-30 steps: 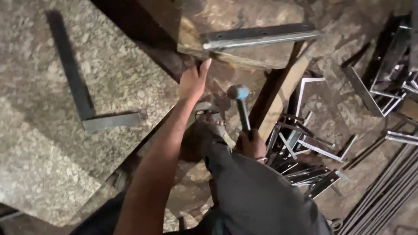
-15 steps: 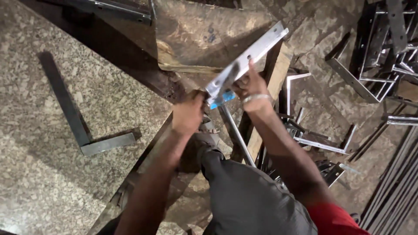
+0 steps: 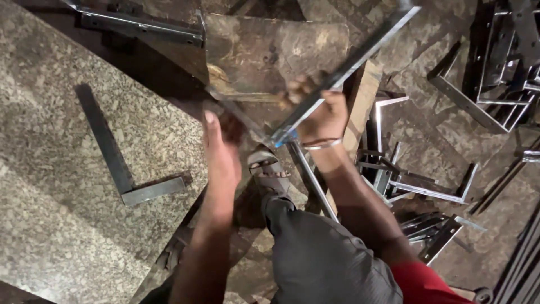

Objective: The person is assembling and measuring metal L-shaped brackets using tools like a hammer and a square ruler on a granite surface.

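Two bare hands worked low over the floor. The right hand (image 3: 325,115) was wrapped around a long, flat, silvery steel bar (image 3: 343,73), fingers curled tight about its lower part, a thin metal bangle (image 3: 320,144) on the wrist. The bar ran slantwise from a bluish end near the knee up to the top right edge of view. The left hand (image 3: 220,149) was flat with the fingers pressed together, gripping nothing, just beside the bar's lower end and close to the corner of a speckled grey granite slab (image 3: 62,186). On that rough, grainy slab lay a dark L-shaped steel bracket (image 3: 121,163), well apart from both hands. A mottled brown stone block (image 3: 270,56) sat behind the bar, and a pale wooden plank (image 3: 363,104) leaned beside the right wrist. A sandalled foot (image 3: 271,174) and grey trouser leg (image 3: 320,259) sat between the arms, with a slim metal rod (image 3: 312,180) slanting by the foot.

Half a second before, the bar had pointed less steeply and ended inside the view; now it reached further up, and the left hand had come off it and opened flat.

To the right, bent shiny steel brackets (image 3: 427,191) crowded the floor, leaving little free ground there; the slab's edge hemmed in the left side.
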